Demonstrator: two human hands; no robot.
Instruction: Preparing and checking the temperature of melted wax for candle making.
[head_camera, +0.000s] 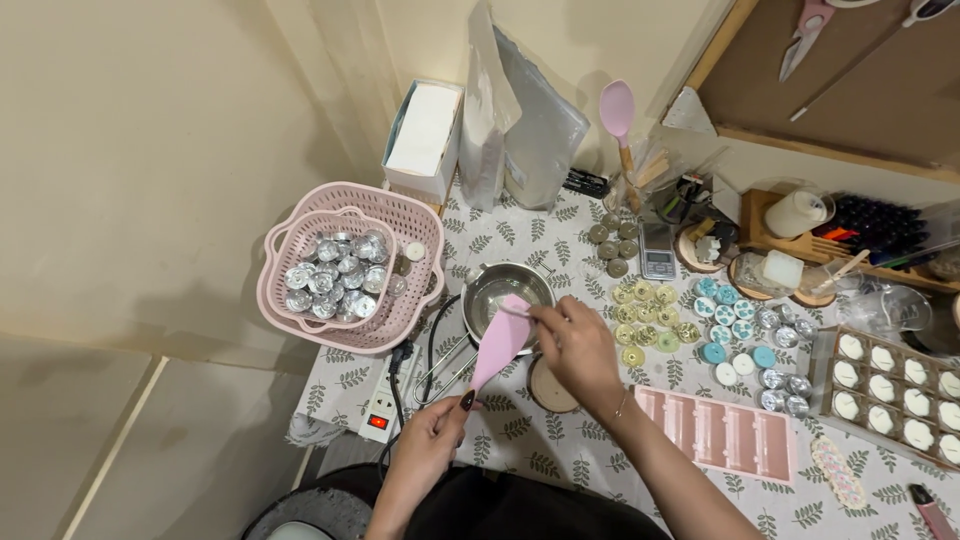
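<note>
Left hand (432, 437) gripped the pink spatula (500, 345) firmly over the metal pot (503, 292) while right hand (578, 345) pinched its blade edge, best wiped slowly

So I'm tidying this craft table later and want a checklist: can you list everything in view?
Baskets: two, pink, nested, left end of table.
Foil cups: many, silver, in the baskets.
Pot: one, metal, table centre.
Spatula: one, pink, over the pot.
Second spatula: one, pink, upright at the back.
Power strip: one, white, front left.
Small candles: many, yellow-green, right of the pot.
Blue candles: several, further right.
Mould: one, pink, front right.
Tray of white candles: one, far right.
Scale: one, grey, back.
Box: one, white, back left.
Left hand: holds the spatula handle.
Right hand: at the spatula blade.
</note>
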